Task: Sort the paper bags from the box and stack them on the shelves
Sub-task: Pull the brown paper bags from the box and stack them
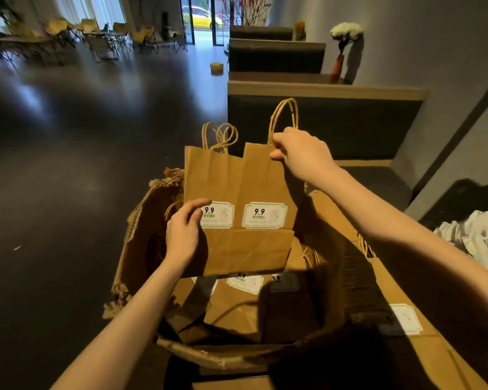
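Dark glossy floor (68, 164) fills left and centre of frame. Torn cardboard box (141, 237) stands on it, lower centre, loose brown paper bags (234, 313) lying flat inside. Small round object (217, 67) on floor, upper centre. Folding chairs (102, 40) stand upper left. Dark benches (276, 56) upper right.

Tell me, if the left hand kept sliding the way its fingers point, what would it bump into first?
The left hand already touches the left paper bag, fingers pointing up and right. Sliding on, it would probably cross that bag's white sticker first, then the right bag.
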A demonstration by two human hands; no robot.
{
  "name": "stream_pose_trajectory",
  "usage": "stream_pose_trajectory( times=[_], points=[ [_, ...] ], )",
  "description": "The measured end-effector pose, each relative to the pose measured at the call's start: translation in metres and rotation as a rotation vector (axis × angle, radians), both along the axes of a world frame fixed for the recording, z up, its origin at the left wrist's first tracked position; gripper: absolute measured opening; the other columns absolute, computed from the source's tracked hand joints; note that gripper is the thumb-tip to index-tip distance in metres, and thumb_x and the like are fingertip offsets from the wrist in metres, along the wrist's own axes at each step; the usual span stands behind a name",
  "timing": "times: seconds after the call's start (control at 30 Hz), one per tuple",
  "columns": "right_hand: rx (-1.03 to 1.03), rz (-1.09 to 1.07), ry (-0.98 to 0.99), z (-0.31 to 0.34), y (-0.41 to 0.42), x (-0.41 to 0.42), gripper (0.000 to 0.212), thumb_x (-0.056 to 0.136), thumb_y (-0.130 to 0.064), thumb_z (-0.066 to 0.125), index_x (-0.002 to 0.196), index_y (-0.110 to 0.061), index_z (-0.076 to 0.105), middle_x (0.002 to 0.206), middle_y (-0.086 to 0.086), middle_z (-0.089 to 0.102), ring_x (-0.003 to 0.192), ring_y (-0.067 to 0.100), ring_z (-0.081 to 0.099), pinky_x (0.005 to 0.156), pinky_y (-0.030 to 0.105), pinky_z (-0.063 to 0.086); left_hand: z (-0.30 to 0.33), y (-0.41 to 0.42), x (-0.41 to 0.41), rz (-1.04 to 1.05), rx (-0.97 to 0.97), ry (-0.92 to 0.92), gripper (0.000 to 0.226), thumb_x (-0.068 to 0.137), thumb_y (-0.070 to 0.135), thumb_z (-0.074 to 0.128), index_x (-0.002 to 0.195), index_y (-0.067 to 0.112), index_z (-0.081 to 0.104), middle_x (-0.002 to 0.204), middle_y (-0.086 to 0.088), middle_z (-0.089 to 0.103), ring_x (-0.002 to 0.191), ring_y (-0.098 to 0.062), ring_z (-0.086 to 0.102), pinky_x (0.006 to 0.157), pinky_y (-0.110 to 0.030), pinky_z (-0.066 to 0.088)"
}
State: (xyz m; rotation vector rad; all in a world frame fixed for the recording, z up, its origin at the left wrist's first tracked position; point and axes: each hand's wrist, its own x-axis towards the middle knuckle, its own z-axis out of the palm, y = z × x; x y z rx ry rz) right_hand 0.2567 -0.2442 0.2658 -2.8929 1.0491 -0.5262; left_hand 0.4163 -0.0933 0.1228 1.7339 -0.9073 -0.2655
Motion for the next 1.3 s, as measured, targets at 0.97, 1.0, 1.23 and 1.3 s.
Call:
stream_pose_trajectory(
  times=[0.97, 1.0, 1.23, 1.3],
  points=[
    [0.503, -0.073, 0.194, -0.195, -0.035, 0.005, 0.037, 0.09, -0.025, 0.06, 0.126, -0.019, 0.056, 0.129, 0.007, 0.054, 0.119, 0.025, 0.051, 0.094, 0.035, 0.044, 0.001, 0.007, 0.001, 0.072, 0.053, -0.004, 0.029, 0.095, 0.007, 0.049, 0.124, 0.01, 0.05, 0.118, 0.001, 0.06, 0.109, -0.006, 0.054, 0.084, -0.011, 0.043],
    [0.531, -0.087, 0.246, -0.204, -0.037, 0.009, 0.04, 0.09, -0.025, 0.061, 0.128, -0.018, 0.054, 0.132, 0.008, 0.052, 0.121, 0.026, 0.049, 0.095, 0.035, 0.042, 0.0, 0.006, 0.002, 0.077, 0.054, -0.014, 0.028, 0.095, 0.007, 0.049, 0.123, 0.009, 0.051, 0.116, 0.004, 0.06, 0.106, -0.004, 0.054, 0.079, -0.006, 0.041],
    [0.425, -0.159, 0.519, -0.248, -0.043, 0.036, 0.067, 0.083, -0.051, 0.063, 0.139, -0.019, 0.043, 0.142, 0.014, 0.033, 0.132, 0.031, 0.032, 0.107, 0.04, 0.032, -0.007, 0.004, 0.01, 0.15, 0.042, 0.029, 0.021, 0.095, 0.009, 0.049, 0.114, 0.018, 0.051, 0.104, 0.015, 0.058, 0.101, -0.001, 0.057, 0.085, -0.019, 0.048],
    [0.399, -0.157, 0.56, -0.253, -0.043, 0.04, 0.07, 0.082, -0.055, 0.062, 0.139, -0.02, 0.042, 0.143, 0.014, 0.03, 0.133, 0.03, 0.03, 0.107, 0.039, 0.031, -0.008, 0.004, 0.012, 0.171, 0.041, 0.028, 0.021, 0.095, 0.008, 0.049, 0.113, 0.018, 0.05, 0.104, 0.015, 0.057, 0.1, -0.001, 0.057, 0.082, -0.016, 0.047]
  ],
)
